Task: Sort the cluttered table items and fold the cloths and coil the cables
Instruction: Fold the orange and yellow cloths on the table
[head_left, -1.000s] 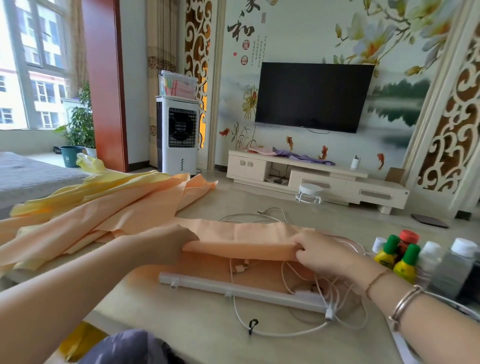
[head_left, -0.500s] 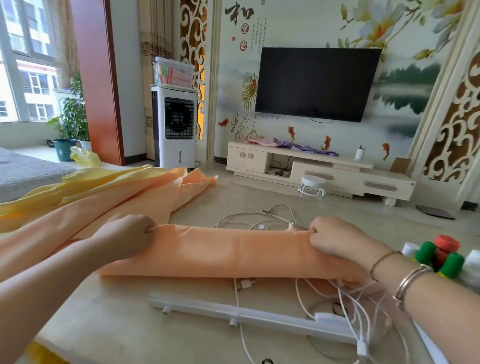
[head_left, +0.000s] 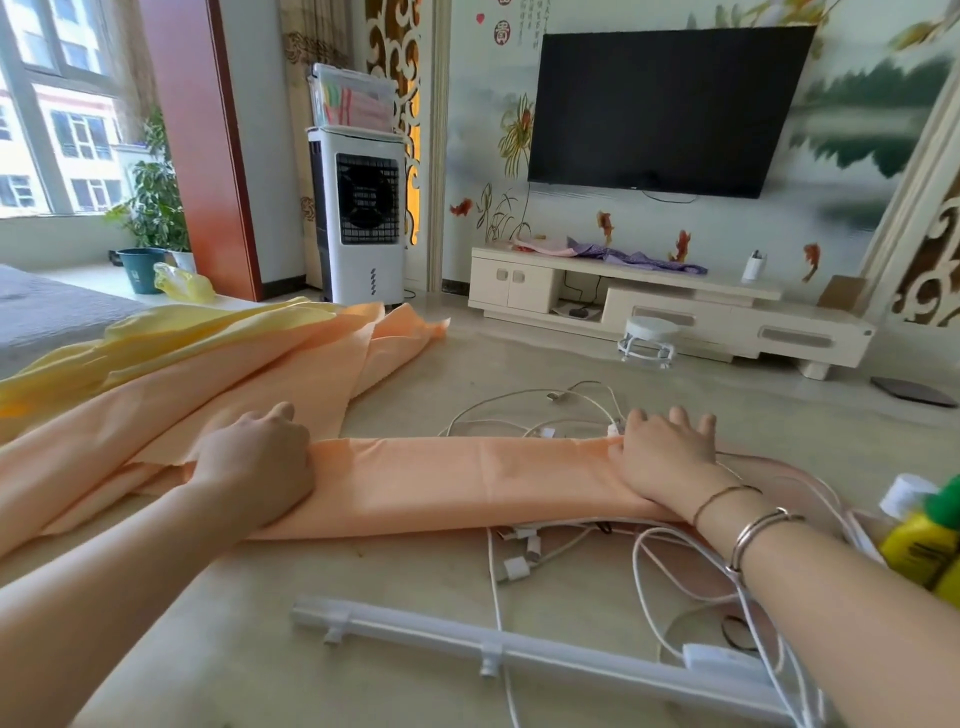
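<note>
- The right hand (head_left: 667, 457) is lying flat, fingers spread, pressing down the right end of the folded orange cloth (head_left: 457, 483).
- The left hand (head_left: 260, 467) is resting on the cloth's left part with fingers curled under; whether it is pinching fabric I cannot tell.
- The cloth is lying as a long band across the table (head_left: 218, 649), its unfolded rest trailing off left beside a yellow cloth (head_left: 171, 338).
- White cables (head_left: 545, 415) are lying tangled just behind and in front of the band.
- A white bar (head_left: 519, 657) is lying nearer the camera, and bottles (head_left: 919, 540) are standing at the right edge.
</note>
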